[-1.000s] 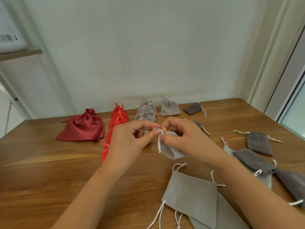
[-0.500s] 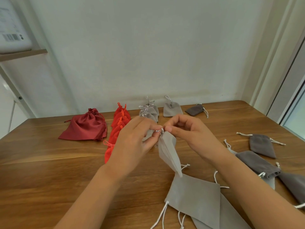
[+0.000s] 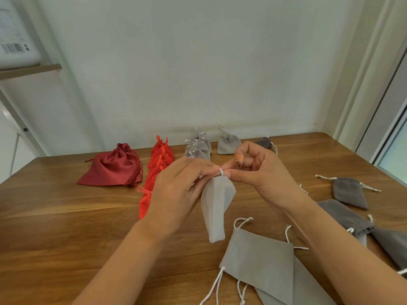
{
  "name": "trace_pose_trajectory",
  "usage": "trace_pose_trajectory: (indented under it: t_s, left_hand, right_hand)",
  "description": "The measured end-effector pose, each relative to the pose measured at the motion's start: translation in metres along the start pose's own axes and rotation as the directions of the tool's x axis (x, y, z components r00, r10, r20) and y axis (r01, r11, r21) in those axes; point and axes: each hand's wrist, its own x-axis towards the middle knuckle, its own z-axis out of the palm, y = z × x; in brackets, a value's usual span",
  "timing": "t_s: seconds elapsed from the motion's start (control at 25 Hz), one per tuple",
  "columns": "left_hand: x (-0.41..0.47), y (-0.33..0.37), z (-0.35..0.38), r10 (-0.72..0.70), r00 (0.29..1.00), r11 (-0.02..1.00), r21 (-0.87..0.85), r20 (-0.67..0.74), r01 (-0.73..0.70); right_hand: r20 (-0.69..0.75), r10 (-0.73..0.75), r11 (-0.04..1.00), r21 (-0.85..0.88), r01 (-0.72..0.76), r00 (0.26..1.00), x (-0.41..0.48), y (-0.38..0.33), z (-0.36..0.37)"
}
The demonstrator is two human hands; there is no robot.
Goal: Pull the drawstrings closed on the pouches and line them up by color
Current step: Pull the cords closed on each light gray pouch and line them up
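**Grey pouch mid-cinch, hanging from its cord**

Centre of frame: the pouch [image 3: 217,208], light grey, hangs in the air above the table [image 3: 66,227], neck up and bottom corner down.

The left hand [image 3: 176,190] and right hand [image 3: 259,179] meet at its neck. Each pinches the white cord [image 3: 221,172] between thumb and forefinger. The fingertips cover the neck, so one hand may be on the hem rather than the cord, and I cannot tell if the mouth is fully drawn.

Handling, my reading:
- Soft, velvety cloth, very light and apparently empty. It folds under its own weight.
- It is not fragile and not slippery, but the cord is thin, so it needs a fingertip pinch rather than a full grip.
- Best hold is on the cord ends close to the neck, pulled apart sideways. To set it down, hold it by the gathered neck.

Change over the last second:
- The pouch was bunched crosswise under the right hand. It now hangs long and straight.
- The loose cord loop that dangled at its left is taken up into the pinch.
- The right forefinger has lifted clear.

Upper centre: the red row [image 3: 158,164] and grey row [image 3: 198,148] are unchanged.
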Motion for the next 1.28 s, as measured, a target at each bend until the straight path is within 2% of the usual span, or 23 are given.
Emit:
trace_pose_trajectory:
  t_s: [0.12, 0.24, 0.36, 0.44, 0.48, 0.52, 0.6, 0.72, 0.8, 0.88, 0.96, 1.0, 1.08, 1.16, 1.28]
  left_hand:
    - [0.000, -0.001, 0.003, -0.031, 1.000, 0.999, -0.014, -0.004, 0.031]
    - [-0.001, 0.000, 0.003, -0.171, 0.985, 0.984, -0.048, 0.027, 0.173]
    - [-0.001, 0.008, 0.003, -0.319, 0.944, 0.936, -0.130, 0.082, 0.328]
    - [-0.001, 0.015, 0.006, -0.323, 0.940, 0.926, -0.167, 0.110, 0.338]
    - [-0.003, 0.017, 0.007, -0.285, 0.952, 0.941, -0.154, 0.110, 0.300]
    - [-0.004, 0.018, 0.010, -0.235, 0.966, 0.961, -0.125, 0.105, 0.247]
    - [-0.005, 0.019, 0.012, -0.151, 0.985, 0.985, -0.070, 0.086, 0.158]
    - [-0.006, 0.016, 0.012, -0.142, 0.984, 0.986, -0.075, 0.105, 0.150]
    - [-0.005, 0.020, 0.011, -0.293, 0.943, 0.935, -0.157, 0.156, 0.317]
    - [-0.002, 0.025, 0.012, -0.495, 0.835, 0.776, -0.311, 0.239, 0.549]
    - [-0.002, 0.024, 0.015, -0.576, 0.766, 0.651, -0.407, 0.285, 0.641]
    - [-0.002, 0.024, 0.016, -0.576, 0.762, 0.626, -0.441, 0.295, 0.644]
    - [-0.003, 0.021, 0.016, -0.546, 0.781, 0.632, -0.462, 0.303, 0.622]
    - [-0.005, 0.014, 0.016, -0.558, 0.759, 0.657, -0.381, 0.336, 0.651]
    - [-0.003, 0.007, 0.013, -0.560, 0.615, 0.538, -0.321, 0.555, 0.780]
  right_hand:
    - [0.031, -0.032, 0.996, -0.082, 0.035, 0.999, 0.000, 0.001, 0.003]
    - [0.011, -0.046, 0.971, -0.233, 0.047, 0.999, 0.000, 0.002, 0.002]
    - [-0.041, -0.142, 0.833, -0.545, 0.097, 0.989, -0.002, -0.003, -0.007]
    - [0.001, -0.197, 0.730, -0.668, 0.147, 0.980, -0.002, -0.003, -0.007]
    - [0.015, -0.206, 0.702, -0.694, 0.159, 0.979, -0.002, -0.002, -0.006]
    - [0.016, -0.201, 0.697, -0.700, 0.154, 0.979, -0.002, 0.000, -0.007]
    - [-0.007, -0.146, 0.772, -0.626, 0.110, 0.989, 0.000, 0.001, -0.007]
    - [-0.020, -0.048, 0.881, -0.472, 0.033, 0.999, 0.001, 0.000, -0.008]
    - [-0.034, -0.052, 0.877, -0.479, 0.029, 0.998, 0.001, 0.002, -0.006]
    - [-0.046, -0.155, 0.789, -0.607, 0.096, 0.987, 0.000, 0.006, -0.004]
    - [-0.019, -0.303, 0.647, -0.738, 0.191, 0.953, -0.001, 0.009, -0.002]
    - [-0.027, -0.334, 0.631, -0.749, 0.202, 0.942, 0.000, 0.010, -0.002]
    - [-0.066, -0.270, 0.732, -0.663, 0.160, 0.961, 0.001, 0.011, -0.005]
    - [-0.049, -0.161, 0.842, -0.528, 0.112, 0.986, 0.003, 0.009, -0.008]
    - [-0.015, -0.102, 0.906, -0.413, 0.086, 0.995, 0.005, 0.005, -0.013]
